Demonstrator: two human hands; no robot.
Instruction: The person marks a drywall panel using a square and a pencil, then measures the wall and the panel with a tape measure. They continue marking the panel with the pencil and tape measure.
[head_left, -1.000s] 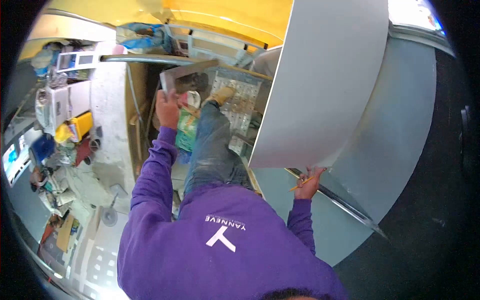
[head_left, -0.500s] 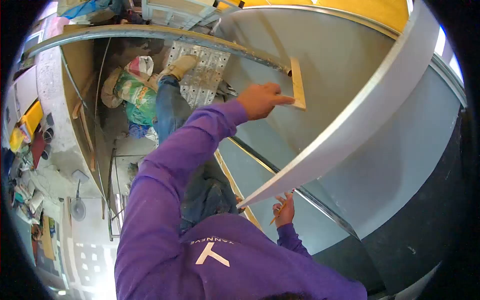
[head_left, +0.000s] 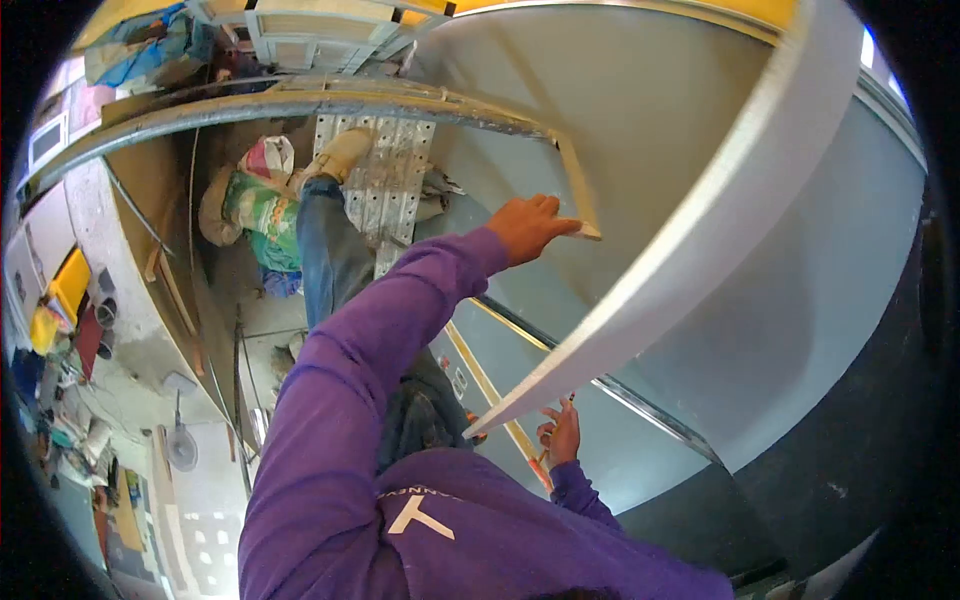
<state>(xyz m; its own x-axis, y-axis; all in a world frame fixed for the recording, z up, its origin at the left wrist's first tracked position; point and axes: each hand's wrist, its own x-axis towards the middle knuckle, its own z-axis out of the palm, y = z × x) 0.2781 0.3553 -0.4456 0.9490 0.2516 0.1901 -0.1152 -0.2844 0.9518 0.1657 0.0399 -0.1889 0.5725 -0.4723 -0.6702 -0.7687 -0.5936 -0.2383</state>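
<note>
My left hand (head_left: 530, 230) is stretched forward, its fingers closed around the near end of a thin wooden strip (head_left: 575, 185). The strip stands out against a grey wall panel (head_left: 680, 110). Lower down, my right hand (head_left: 562, 435) is held upright with bent fingers around a pencil (head_left: 571, 399); only its dark end shows above the fingers. A long white board (head_left: 680, 250), seen edge-on and bowed by the lens, runs between my hands from near my waist to the upper right.
A metal pole (head_left: 300, 103) crosses the upper left. My boot (head_left: 345, 152) rests on a perforated metal plank (head_left: 385, 185), beside a green sack (head_left: 262, 212). A metal rail (head_left: 655, 420) crosses the grey panels. Various items lie on the floor at far left.
My left hand and the wooden strip's near end sit slightly lower in view. My right hand has turned, so less of the pencil shows. The view has shifted a little.
</note>
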